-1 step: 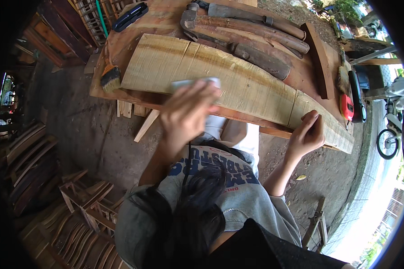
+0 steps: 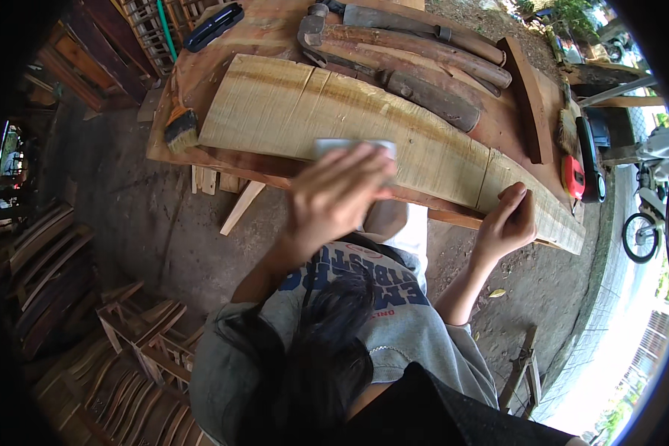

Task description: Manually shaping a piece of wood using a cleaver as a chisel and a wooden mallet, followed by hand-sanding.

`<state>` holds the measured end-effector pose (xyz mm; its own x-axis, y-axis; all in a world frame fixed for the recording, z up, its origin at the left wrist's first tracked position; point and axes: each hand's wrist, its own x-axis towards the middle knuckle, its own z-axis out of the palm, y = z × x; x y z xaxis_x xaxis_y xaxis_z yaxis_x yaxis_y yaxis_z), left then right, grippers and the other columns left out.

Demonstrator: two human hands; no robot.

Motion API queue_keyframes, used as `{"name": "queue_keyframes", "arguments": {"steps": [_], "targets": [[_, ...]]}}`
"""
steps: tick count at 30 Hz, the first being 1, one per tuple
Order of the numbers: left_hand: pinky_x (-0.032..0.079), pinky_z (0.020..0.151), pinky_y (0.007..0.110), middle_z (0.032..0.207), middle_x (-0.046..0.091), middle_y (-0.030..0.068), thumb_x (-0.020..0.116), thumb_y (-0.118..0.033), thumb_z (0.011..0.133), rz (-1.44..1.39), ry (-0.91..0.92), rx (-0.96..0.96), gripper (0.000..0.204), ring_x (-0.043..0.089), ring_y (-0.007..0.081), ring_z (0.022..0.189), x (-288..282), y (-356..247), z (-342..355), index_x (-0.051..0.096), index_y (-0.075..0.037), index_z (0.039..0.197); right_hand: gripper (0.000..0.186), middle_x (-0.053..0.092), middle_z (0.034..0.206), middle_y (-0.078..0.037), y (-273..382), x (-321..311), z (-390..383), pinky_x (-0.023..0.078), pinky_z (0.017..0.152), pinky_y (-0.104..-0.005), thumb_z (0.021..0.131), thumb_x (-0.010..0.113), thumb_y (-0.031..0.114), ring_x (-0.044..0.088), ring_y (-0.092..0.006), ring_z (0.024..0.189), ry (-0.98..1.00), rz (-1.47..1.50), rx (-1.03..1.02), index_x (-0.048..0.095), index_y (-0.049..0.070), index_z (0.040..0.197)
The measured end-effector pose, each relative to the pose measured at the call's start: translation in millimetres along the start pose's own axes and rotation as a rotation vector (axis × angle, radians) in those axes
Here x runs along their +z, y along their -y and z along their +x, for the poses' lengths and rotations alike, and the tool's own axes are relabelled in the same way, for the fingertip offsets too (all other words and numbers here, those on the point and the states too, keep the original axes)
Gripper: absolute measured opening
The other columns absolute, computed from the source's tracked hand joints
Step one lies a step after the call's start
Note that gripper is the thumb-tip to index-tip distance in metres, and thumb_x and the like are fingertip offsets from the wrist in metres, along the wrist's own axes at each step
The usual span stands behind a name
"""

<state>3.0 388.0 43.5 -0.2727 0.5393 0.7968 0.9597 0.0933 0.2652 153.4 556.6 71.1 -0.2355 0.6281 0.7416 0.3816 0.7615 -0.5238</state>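
Note:
A long, pale wooden board (image 2: 275, 104) with a curved far edge lies across the workbench (image 2: 275, 30). Thin dark lines cross its face in several places. My left hand (image 2: 338, 189), slightly blurred, presses a pale, flat piece of sandpaper (image 2: 342, 146) on the board near its front edge. Its fingers lie over the sheet and hide much of it. Toward the right end, my right hand (image 2: 507, 215) is closed on the board's near edge, its fingertips partly hidden.
Beyond the board lie a hammer (image 2: 416, 52) and other wooden-handled tools. A paintbrush (image 2: 181, 128) rests by its left end; a dark wood strip (image 2: 528, 100) and a red tape measure (image 2: 573, 177) are at right. Curved wooden pieces (image 2: 48, 260) are stacked on the left.
My left hand has slid to the right along the board with the sandpaper. My right hand stays at the same spot on the edge.

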Motion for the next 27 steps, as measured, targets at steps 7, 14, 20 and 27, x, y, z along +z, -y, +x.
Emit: {"name": "queue_keyframes", "arguments": {"steps": [7, 14, 20, 27], "targets": [[0.056, 0.073, 0.032, 0.090, 0.069, 0.0025, 0.063, -0.010, 0.078, 0.026, 0.039, 0.036, 0.018, 0.066, 0.0189, 0.087, -11, 13, 7, 0.068, -0.012, 0.096, 0.037, 0.046, 0.051, -0.004, 3, -5, -5, 0.031, 0.044, -0.0249, 0.093, 0.046, 0.018, 0.040, -0.0092, 0.045, 0.028, 0.031, 0.113, 0.050, -0.001, 0.062], [0.051, 0.077, 0.034, 0.097, 0.067, 0.0075, 0.054, -0.008, 0.086, 0.367, -0.114, -0.269, 0.021, 0.064, 0.0236, 0.093, -64, 58, -9, 0.068, -0.009, 0.101, 0.038, 0.046, 0.051, -0.003, 4, -5, -6, 0.030, 0.044, -0.0247, 0.094, 0.046, 0.017, 0.039, -0.0087, 0.045, 0.009, 0.063, 0.089, 0.049, -0.001, 0.061], [0.055, 0.071, 0.032, 0.088, 0.069, 0.0045, 0.055, -0.022, 0.088, 0.027, -0.067, -0.081, 0.018, 0.067, 0.0196, 0.081, 23, -28, 10, 0.068, -0.011, 0.090, 0.038, 0.045, 0.051, -0.003, 2, 0, -6, 0.030, 0.044, -0.0252, 0.094, 0.046, 0.017, 0.039, -0.0088, 0.046, -0.002, 0.042, 0.095, 0.048, -0.001, 0.060], [0.055, 0.069, 0.028, 0.091, 0.069, 0.0043, 0.062, -0.017, 0.081, 0.269, -0.098, -0.084, 0.016, 0.067, 0.0184, 0.083, -30, 45, 0, 0.068, -0.014, 0.095, 0.039, 0.044, 0.050, -0.003, 0, -4, -6, 0.028, 0.044, -0.0257, 0.094, 0.046, 0.018, 0.037, -0.0088, 0.046, -0.015, 0.018, 0.083, 0.047, 0.000, 0.059]]}}
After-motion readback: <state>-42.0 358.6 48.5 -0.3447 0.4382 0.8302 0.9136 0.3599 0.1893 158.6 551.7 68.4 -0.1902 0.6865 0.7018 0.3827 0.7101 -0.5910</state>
